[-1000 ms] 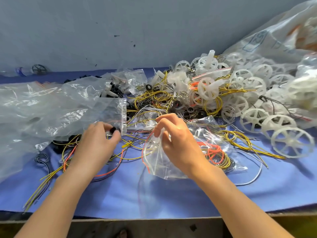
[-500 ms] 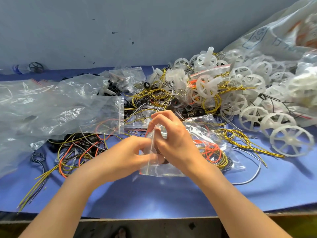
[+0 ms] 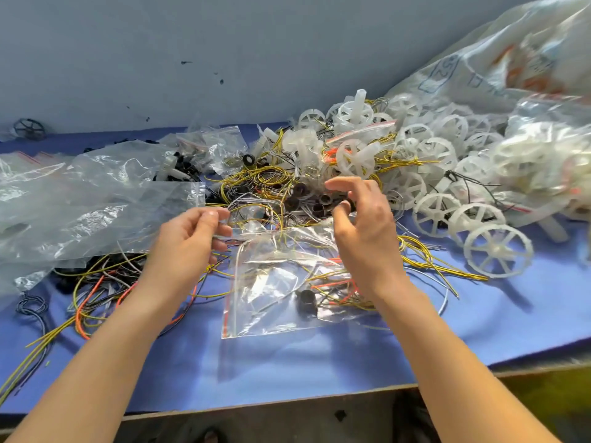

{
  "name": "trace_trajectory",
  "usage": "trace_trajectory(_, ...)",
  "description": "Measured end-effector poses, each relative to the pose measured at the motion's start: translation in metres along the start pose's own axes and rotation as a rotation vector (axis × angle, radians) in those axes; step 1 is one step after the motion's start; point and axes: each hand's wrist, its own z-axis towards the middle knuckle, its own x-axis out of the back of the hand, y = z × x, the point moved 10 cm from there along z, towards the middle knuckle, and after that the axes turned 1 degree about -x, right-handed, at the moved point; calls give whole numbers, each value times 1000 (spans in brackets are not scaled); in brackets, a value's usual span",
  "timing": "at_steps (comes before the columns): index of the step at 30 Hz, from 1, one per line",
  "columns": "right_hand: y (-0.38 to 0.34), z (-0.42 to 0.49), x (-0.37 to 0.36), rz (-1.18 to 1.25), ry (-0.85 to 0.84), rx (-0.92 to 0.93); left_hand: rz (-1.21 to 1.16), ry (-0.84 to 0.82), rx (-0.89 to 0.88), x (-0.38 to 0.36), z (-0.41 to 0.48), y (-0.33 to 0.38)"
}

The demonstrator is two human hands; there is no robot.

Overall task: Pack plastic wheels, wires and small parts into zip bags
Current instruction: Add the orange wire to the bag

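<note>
So far you've got just one black part [image 3: 306,300] in the zip bag [image 3: 271,318] near-centre on the worktop [image 3: 287,372], l. hand [image 3: 188,241] pinching its mouth, r. hand [image 3: 364,231] apparently pinching a black ring [image 3: 351,204], w/ wheels [image 3: 497,251] far right & wires [image 3: 256,180] unpacked.

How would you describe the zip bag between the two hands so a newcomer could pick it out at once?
On the blue table cover, near its front edge, a clear zip bag lies between the left hand and the right hand. Unlike the crumpled bags further left and behind, it is the nearest one, red strip down its left side, with one black ring inside.
</note>
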Motion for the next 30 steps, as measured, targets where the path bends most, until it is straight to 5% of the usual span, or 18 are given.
trace_trajectory(5,44,-11,73,-442,277,-104,-51,16,-7,-16,-3,2)
trace_trajectory(9,88,-23,143,-629,487,-371,-73,19,-20,-22,-6,5)
trace_trajectory(14,137,-41,158,-521,339,-657,-52,40,-68,-18,-7,10)
trace_trajectory(21,86,-18,149,-498,257,-361,-53,92,-129,-18,-13,19)
trace_trajectory(23,52,-8,144,-330,265,-204,-63,109,-178,-17,-17,30)
trace_trajectory(26,12,7,116,353,118,-154,-104,79,-244,-20,-23,49)
trace_trajectory(28,-10,7,73,880,-105,-224,-242,-63,-200,-36,-27,54)
trace_trajectory(30,-23,2,34,1132,-269,-306,-420,-266,-91,-58,-34,54)
